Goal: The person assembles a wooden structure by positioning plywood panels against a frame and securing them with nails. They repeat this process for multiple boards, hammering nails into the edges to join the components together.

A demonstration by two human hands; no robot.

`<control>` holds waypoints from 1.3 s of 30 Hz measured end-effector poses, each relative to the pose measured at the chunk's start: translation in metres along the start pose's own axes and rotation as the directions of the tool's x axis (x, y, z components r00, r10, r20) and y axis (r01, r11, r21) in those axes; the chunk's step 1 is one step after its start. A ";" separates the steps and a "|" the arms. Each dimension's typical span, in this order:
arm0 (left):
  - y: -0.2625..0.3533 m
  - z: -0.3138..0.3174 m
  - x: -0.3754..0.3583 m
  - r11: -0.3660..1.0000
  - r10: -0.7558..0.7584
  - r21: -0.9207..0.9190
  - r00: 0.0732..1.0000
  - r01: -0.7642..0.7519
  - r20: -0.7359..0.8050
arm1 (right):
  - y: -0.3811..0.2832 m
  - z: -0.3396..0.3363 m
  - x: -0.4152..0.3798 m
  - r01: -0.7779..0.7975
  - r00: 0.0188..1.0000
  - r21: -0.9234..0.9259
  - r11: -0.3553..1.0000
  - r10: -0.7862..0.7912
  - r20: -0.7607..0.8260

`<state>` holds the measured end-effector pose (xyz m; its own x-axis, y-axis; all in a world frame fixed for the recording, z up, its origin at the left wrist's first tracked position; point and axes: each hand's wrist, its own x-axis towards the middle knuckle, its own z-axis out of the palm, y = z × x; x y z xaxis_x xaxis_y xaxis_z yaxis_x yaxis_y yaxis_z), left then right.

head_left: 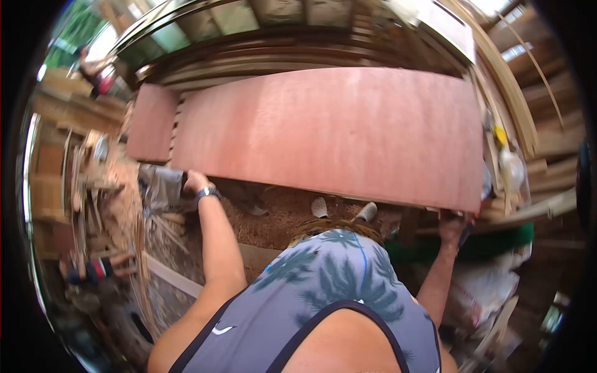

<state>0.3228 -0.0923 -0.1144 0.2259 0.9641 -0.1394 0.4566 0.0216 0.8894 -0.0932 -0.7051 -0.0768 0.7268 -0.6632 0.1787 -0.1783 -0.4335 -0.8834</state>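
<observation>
A long reddish plywood sheet point(336, 133) lies flat in front of me, reaching across most of the view. My left hand point(198, 181), with a watch point(208, 193) on its wrist, is closed at the near left corner of the sheet. At the near right corner, my right hand point(452, 225) grips the edge from below, its fingers partly hidden under the sheet. Something dark with a bit of orange shows beside that hand, too small to name. Left of the sheet, a smaller reddish panel point(151, 124) sits across a narrow gap.
Long timber boards point(249, 71) run behind the sheet. A grey plastic-like bundle point(163, 188) is near my left hand. Sawdust point(280, 214) covers the floor by my shoes. Green material point(497, 242) and a white sack point(482, 292) lie at right. Two other people point(96, 71) are at left.
</observation>
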 end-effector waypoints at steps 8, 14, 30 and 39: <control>0.067 -0.066 -0.322 0.689 0.580 -0.557 -0.108 -0.464 0.808 | -0.059 0.009 0.005 0.042 0.992 -0.194 0.980 -0.065 -0.111; 0.121 -0.029 -0.534 0.110 0.640 -0.912 -0.674 -0.395 0.368 | -0.044 0.010 0.015 0.082 0.996 -0.065 0.994 -0.084 -0.024; 0.137 0.087 -0.717 0.012 0.292 -0.684 -0.652 -0.729 0.700 | -0.044 -0.011 0.004 0.099 0.985 0.171 0.980 -0.072 -0.160; 0.112 0.064 -0.715 0.417 0.331 -0.680 -0.597 -0.602 0.731 | -0.028 -0.024 0.006 0.085 0.983 -0.019 0.996 -0.087 -0.161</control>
<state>0.2674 -0.7956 0.0573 0.6452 -0.7617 0.0590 -0.5310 -0.3916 0.7514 -0.0998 -0.7119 -0.0404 0.6235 -0.7124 0.3221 -0.1283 -0.4996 -0.8567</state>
